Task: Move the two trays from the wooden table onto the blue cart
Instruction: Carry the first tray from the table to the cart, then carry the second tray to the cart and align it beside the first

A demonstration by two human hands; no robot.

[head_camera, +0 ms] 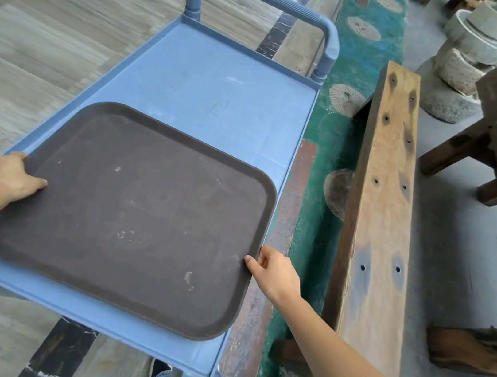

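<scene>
Single head cam, wide-angle, looking forward and steeply down, close over the blue cart [222, 94]; edges probably distorted.

Long wooden bench [380, 214] beside green strip [323, 154]; stone mills [466, 59] stacked beyond; grey plank floor [47, 38] left.

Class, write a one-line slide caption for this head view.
Both hands, left hand and right hand, hold a brown tray on the blue cart.

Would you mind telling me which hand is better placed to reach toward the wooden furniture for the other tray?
The right hand: it sits at the tray's edge nearest the wooden bench, while the left hand holds the far side.
</scene>
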